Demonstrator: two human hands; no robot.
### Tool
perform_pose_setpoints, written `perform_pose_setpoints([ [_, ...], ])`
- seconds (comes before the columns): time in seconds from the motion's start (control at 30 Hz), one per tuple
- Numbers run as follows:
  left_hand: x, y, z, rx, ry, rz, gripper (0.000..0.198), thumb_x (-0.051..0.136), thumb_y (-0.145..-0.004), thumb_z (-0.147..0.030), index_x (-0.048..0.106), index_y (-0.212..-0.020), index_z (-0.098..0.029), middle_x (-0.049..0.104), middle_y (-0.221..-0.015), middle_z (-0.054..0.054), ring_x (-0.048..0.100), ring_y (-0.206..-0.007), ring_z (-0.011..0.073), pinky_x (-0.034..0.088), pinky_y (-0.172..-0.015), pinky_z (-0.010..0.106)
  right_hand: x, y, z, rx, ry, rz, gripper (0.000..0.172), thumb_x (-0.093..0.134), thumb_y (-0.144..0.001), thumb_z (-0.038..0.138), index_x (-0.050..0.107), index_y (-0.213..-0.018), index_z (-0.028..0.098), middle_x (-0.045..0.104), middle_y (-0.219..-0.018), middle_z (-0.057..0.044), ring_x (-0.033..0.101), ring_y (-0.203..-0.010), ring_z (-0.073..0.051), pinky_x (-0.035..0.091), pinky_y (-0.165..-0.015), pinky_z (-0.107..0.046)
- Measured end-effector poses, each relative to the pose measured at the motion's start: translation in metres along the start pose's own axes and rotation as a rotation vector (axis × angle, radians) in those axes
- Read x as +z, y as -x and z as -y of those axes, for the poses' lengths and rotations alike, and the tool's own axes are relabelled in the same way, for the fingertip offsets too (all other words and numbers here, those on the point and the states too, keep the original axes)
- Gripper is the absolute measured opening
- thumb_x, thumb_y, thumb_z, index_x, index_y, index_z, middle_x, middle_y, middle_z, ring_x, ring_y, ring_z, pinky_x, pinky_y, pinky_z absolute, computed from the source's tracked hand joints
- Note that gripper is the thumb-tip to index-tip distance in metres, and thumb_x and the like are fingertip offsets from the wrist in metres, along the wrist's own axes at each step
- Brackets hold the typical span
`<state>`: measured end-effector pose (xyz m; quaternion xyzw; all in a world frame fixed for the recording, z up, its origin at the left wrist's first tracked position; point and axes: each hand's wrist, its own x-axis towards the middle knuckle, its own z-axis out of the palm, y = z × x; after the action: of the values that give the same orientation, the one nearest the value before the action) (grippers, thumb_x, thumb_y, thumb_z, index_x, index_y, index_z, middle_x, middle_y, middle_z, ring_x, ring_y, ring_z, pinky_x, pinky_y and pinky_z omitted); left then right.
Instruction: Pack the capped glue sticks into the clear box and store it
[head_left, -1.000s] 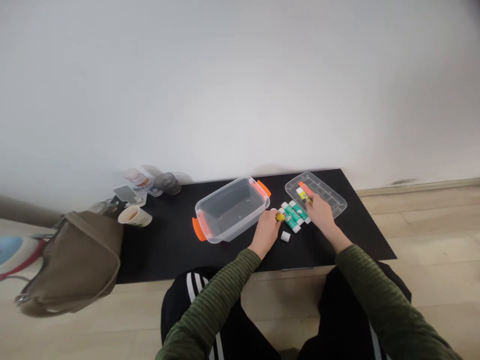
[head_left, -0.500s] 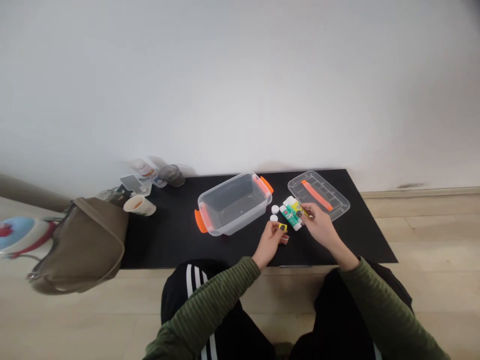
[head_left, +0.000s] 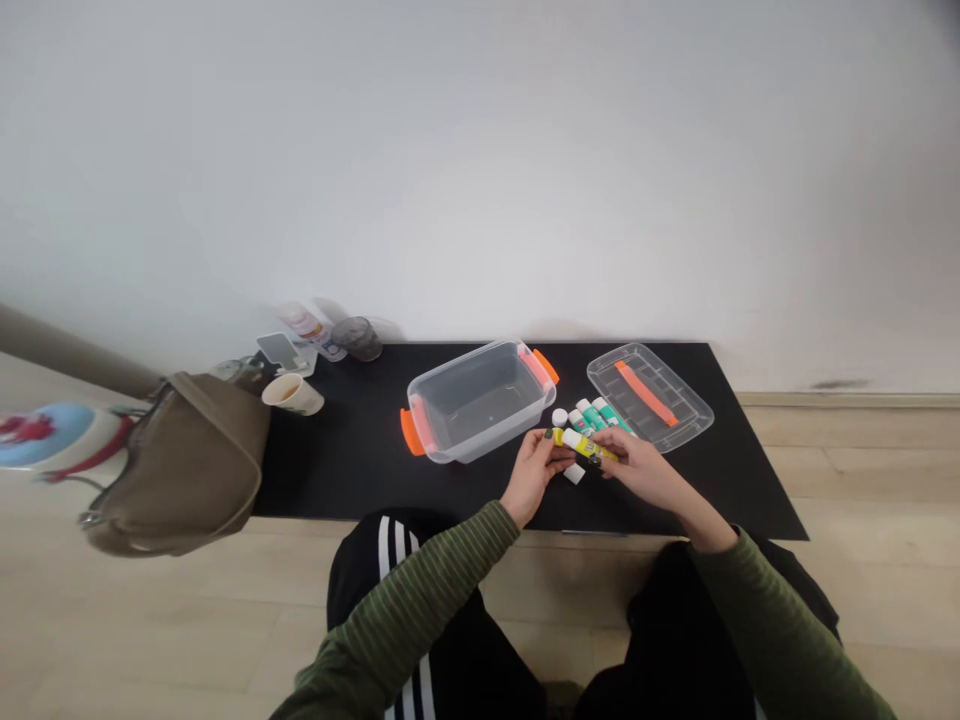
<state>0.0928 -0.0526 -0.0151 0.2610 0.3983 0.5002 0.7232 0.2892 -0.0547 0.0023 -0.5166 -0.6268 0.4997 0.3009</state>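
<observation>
In my right hand (head_left: 643, 470) is a yellow glue stick (head_left: 589, 447), its bare white end pointing left. The fingers of my left hand (head_left: 529, 474) pinch a small yellow cap (head_left: 557, 436) right beside that white end; whether the two touch I cannot tell. Just beyond my hands, several green-and-white glue sticks (head_left: 589, 415) lie side by side on the black table. A round white cap (head_left: 559, 417) stands to their left. Below the yellow stick lies a small white piece (head_left: 574, 473), partly covered by my fingers.
A clear plastic box (head_left: 480, 440) with orange latches stands open left of my hands. Its clear lid (head_left: 686, 410) with an orange handle lies at the right. Further left are a paper cup (head_left: 296, 398) of drink, a dark glass (head_left: 358, 340), a spray bottle (head_left: 313, 330) and a brown bag (head_left: 199, 460).
My right hand has lifted the yellow glue stick from beside the green ones and brought it left and down to the yellow cap in my left hand. The view has shifted slightly.
</observation>
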Motion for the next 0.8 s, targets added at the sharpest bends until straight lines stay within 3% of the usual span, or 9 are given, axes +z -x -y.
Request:
perform_pose_setpoints([
  [0.17,0.001,0.004,-0.005,0.032,-0.011,0.024,0.038,0.073,-0.079,-0.046,0.054,-0.094,-0.018,0.065,-0.092,0.003,0.066,-0.085,0.0152,0.055,-0.088,0.040,-0.002,0.002,0.013,-0.077,0.234,-0.041,0.029,0.057,-0.081,0.024,0.064,-0.109,0.024,0.072,-0.109,-0.005,0.067,-0.100,-0.021,0.052,-0.089,-0.036],
  [0.33,-0.001,0.002,-0.005,0.072,-0.036,0.036,0.041,0.079,-0.075,-0.043,0.058,-0.096,-0.016,0.068,-0.089,0.004,0.067,-0.087,0.0161,0.054,-0.091,0.039,0.000,0.002,0.019,-0.121,0.310,-0.119,0.027,0.059,-0.082,0.028,0.067,-0.107,0.024,0.073,-0.107,-0.006,0.067,-0.096,-0.022,0.052,-0.085,-0.036],
  [0.53,-0.004,0.000,-0.007,0.070,-0.039,0.056,0.044,0.082,-0.071,-0.042,0.062,-0.097,-0.013,0.072,-0.097,0.009,0.069,-0.091,0.0192,0.052,-0.095,0.042,0.010,0.003,0.019,-0.073,0.247,-0.145,0.026,0.060,-0.082,0.032,0.071,-0.105,0.026,0.075,-0.103,-0.003,0.070,-0.087,-0.021,0.055,-0.080,-0.035],
  [0.8,-0.006,0.003,-0.012,0.043,-0.031,0.061,0.040,0.083,-0.071,-0.038,0.064,-0.097,-0.012,0.073,-0.094,0.009,0.069,-0.089,0.0189,0.052,-0.096,0.043,0.023,-0.002,0.003,0.019,-0.058,-0.102,0.026,0.069,-0.076,0.033,0.070,-0.099,0.024,0.076,-0.098,-0.005,0.072,-0.085,-0.022,0.059,-0.081,-0.039],
])
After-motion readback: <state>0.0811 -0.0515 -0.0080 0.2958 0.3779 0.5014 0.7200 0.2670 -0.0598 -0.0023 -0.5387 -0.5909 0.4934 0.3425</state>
